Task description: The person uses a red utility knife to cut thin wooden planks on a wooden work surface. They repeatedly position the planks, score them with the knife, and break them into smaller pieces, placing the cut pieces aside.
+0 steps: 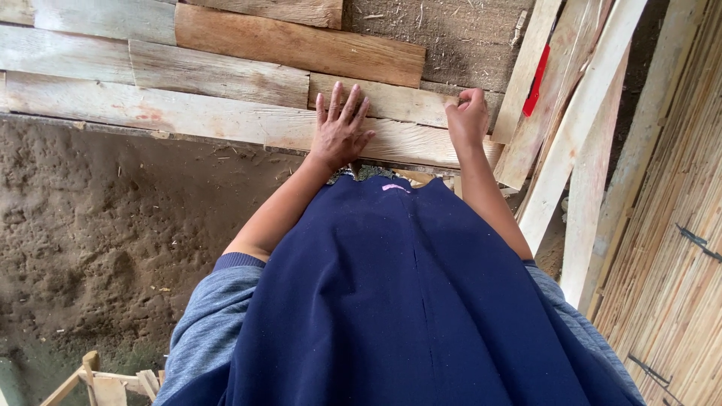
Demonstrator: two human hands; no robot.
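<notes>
Dirt floor (98,225) below stacked planks: left hand (340,129) flat, fingers spread, on the front plank (226,120); right hand (468,116) curled at its far end, grasp unclear; plank not lifted, leaning boards (579,128) untouched.

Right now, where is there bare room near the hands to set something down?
The dirt floor, bordered by the stacked planks above and the wooden frame below, is bare. It is crowded right of the right hand, where leaning boards meet the reed wall. The left hand lies flat on the planks.
</notes>
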